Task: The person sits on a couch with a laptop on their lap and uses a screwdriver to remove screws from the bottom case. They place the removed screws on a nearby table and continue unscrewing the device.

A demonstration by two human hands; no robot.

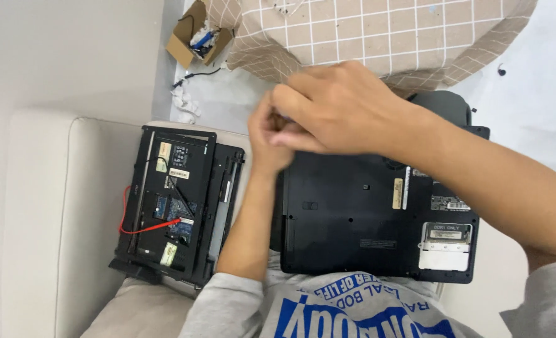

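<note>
A black laptop [372, 216], turned underside up, lies across the lap of a person in a grey printed sweatshirt [347, 310], filling the centre and lower right of the view, with a small open bay [445, 246] showing pale metal at its 4 o'clock corner. Above the laptop's far left corner, at about 11 o'clock from its middle, the two bare hands meet: the right hand [347, 109] curls over and partly covers the left hand [270, 134], fingers bunched together; whether either grips anything cannot be told, since the spot between them is hidden. At 9 o'clock from the laptop, well apart from the hands, a second dismantled black chassis [175, 203] rests on a cream sofa cushion [46, 213], its circuit board exposed and a thin red wire [131, 222] looping off its left edge. At 12 o'clock, beyond the hands, a beige checked cloth [365, 28] drapes over a piece of furniture. At 10 o'clock on the pale floor stands a small open cardboard box [193, 34] with odds and ends in it, a dark cable [193, 76] trailing just beside it.
</note>
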